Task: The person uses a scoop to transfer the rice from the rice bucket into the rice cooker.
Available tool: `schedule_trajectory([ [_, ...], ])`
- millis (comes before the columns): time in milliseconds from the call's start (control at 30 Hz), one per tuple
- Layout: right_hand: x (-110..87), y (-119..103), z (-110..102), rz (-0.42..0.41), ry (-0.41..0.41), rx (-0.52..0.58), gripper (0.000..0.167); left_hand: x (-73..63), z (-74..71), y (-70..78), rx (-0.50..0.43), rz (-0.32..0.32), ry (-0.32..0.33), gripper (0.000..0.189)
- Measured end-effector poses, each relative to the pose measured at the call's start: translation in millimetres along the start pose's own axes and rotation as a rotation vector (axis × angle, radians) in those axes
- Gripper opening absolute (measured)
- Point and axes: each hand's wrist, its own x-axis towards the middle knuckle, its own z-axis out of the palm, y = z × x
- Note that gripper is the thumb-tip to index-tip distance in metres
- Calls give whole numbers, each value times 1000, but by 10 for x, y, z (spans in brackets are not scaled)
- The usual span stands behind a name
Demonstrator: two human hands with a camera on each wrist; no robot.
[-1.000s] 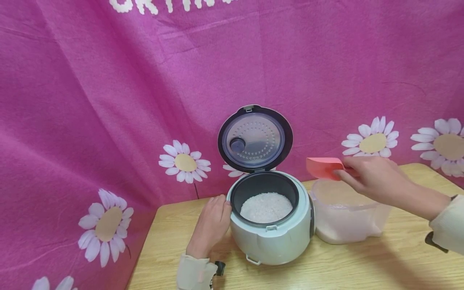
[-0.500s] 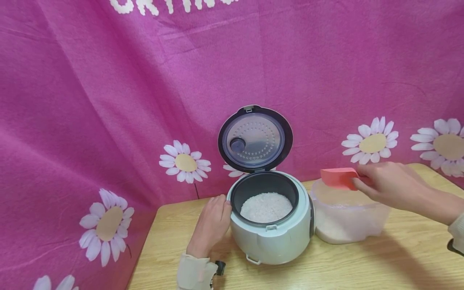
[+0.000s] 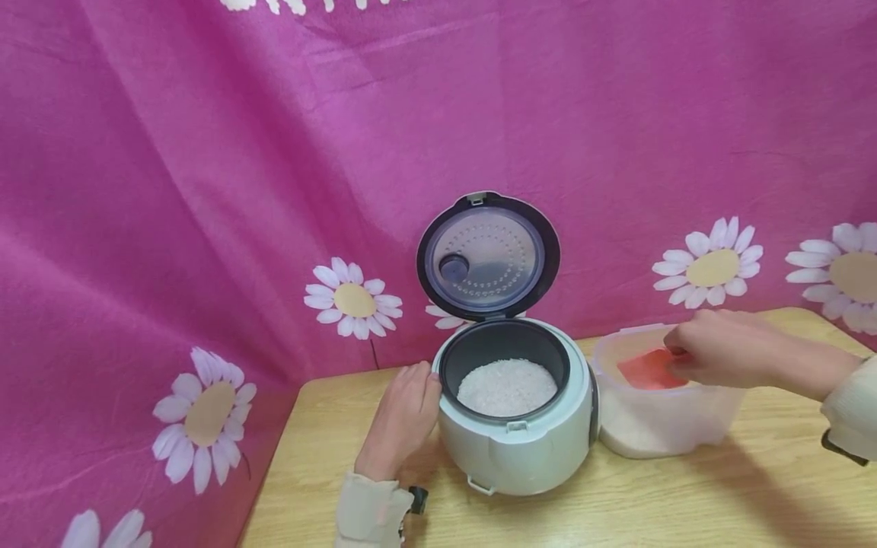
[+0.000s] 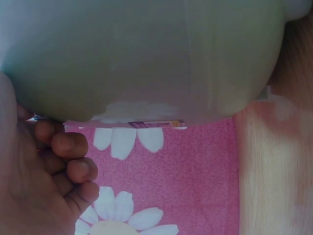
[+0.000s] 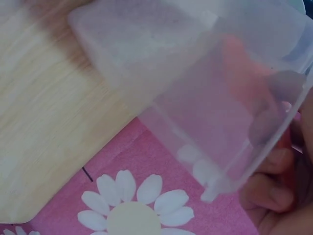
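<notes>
A pale green rice cooker (image 3: 515,457) stands with its lid (image 3: 488,257) raised and white rice (image 3: 507,388) in its dark pot. My left hand (image 3: 403,411) rests against the cooker's left side near the rim. In the left wrist view its fingers (image 4: 71,144) are loosely bent beside the cooker's wall (image 4: 146,58). My right hand (image 3: 726,346) grips the handle of a red scoop (image 3: 651,369), whose blade is down inside a translucent plastic container (image 3: 671,422). Pale rice shows through the container's lower wall. The right wrist view shows the scoop (image 5: 244,68) blurred through the plastic.
The cooker and container stand side by side on a light wooden table (image 3: 308,487). Behind and to the left hangs a pink cloth (image 3: 274,190) with white daisies. A carrying handle tab (image 3: 481,485) sticks out low on the cooker's front.
My right hand has moved right and down, lowering the red scoop from above into the container. My left hand stays at the cooker. The head view has shifted slightly.
</notes>
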Motion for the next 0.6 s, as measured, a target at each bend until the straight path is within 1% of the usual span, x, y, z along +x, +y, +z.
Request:
schedule_trajectory([
  [100, 64, -4, 15, -6, -57, 14, 46, 24, -6, 9, 8, 15, 8, 19],
  [200, 132, -2, 47, 4, -111, 23, 42, 45, -11, 21, 2, 16, 5, 19],
  [400, 230, 27, 166, 18, -234, 72, 34, 49, 1, 30, 7, 39, 10, 20],
  [600, 276, 46, 260, 2, -271, 80, 36, 48, 7, 23, 6, 37, 13, 19],
])
